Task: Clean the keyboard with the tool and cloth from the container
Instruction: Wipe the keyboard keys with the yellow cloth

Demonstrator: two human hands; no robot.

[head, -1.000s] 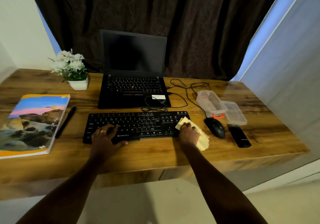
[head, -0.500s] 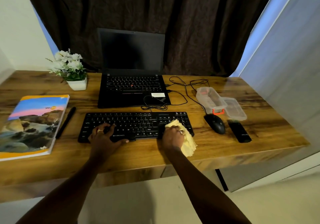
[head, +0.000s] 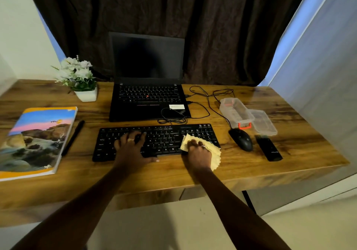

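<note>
Currently, at centre frame, my right hand (head: 199, 150) presses the yellow cloth (head: 213, 151) flat on the right end of the keyboard (head: 160, 139), fingers closed over it so it wipes without bunching. My left hand (head: 133, 147) lies spread and empty on the left-centre keys, apparently bracing the board against sliding. Right of that, the mouse (head: 241, 139) sits clear of the wiping path. Further up, right of centre, the open container (head: 235, 112) stands beside its lid (head: 263, 122); I cannot tell where the tool is.

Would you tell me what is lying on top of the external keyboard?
The left hand and the right hand pressing a yellow cloth; keys beneath them are hidden.
</note>
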